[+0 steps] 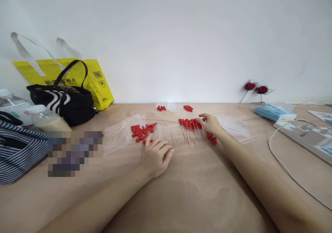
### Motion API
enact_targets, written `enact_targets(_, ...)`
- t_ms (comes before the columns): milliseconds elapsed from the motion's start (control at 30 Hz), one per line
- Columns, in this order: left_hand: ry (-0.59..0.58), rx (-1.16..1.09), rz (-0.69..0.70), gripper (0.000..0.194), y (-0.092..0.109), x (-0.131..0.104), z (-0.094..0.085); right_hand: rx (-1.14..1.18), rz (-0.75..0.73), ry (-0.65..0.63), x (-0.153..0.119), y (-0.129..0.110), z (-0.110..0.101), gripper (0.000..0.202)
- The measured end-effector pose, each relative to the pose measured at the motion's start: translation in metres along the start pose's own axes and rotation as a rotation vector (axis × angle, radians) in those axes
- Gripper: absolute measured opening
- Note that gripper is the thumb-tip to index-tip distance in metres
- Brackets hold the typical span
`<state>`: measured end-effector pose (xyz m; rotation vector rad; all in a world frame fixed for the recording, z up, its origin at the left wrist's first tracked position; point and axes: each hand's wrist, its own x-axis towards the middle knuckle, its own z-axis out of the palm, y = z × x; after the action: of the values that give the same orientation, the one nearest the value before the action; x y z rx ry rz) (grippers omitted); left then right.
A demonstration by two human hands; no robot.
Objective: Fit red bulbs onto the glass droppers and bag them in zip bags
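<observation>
Glass dropper tubes [168,133] lie side by side in a row on the wooden table. At the row's right part, several droppers [190,125] wear red rubber bulbs on their far ends. My right hand [209,124] is at the last of these, its fingertips closed at a red bulb; the grip is partly hidden. My left hand [157,155] rests in front of the row's left end, fingers loosely bent and apart, holding nothing visible. Just beyond it lies a loose pile of red rubber bulbs [140,132]. More red bulbs [212,138] sit beneath my right wrist.
Clear plastic bags [118,136] lie left and right of the row; another bag with red-bulbed droppers [169,106] is by the wall. Bags and bottles [49,118] crowd the left. A tissue pack [275,112], power strip [306,136] and white cable [281,163] are right.
</observation>
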<state>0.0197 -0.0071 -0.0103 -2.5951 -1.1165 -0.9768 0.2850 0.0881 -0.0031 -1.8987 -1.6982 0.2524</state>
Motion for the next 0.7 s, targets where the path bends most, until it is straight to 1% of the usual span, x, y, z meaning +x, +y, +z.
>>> enact_targets(100, 0.015, 0.104, -0.109, 0.011, -0.007, 0.003, -0.001, -0.049, 0.049, -0.049, 0.001, 0.015, -0.016, 0.021)
enact_targets(200, -0.008, 0.227, -0.257, 0.01, -0.022, 0.013, -0.003, -0.068, 0.097, -0.164, 0.001, 0.03, -0.031, 0.014)
enact_targets(300, -0.063, 0.307, -0.401, 0.015, -0.038, 0.029, -0.003, -0.056, 0.141, -0.278, 0.0, 0.038, -0.038, 0.017)
enact_targets(400, -0.153, 0.387, -0.495, 0.024, -0.048, 0.046, 0.002, -0.036, 0.162, -0.338, -0.002, 0.038, -0.038, 0.02)
enact_targets(500, -0.199, 0.44, -0.522, 0.026, -0.052, 0.058, 0.012, -0.017, 0.161, -0.361, -0.003, 0.035, -0.035, 0.018)
enact_targets(700, -0.231, 0.471, -0.516, 0.023, -0.051, 0.07, 0.023, -0.003, 0.144, -0.366, -0.002, 0.033, -0.03, 0.016)
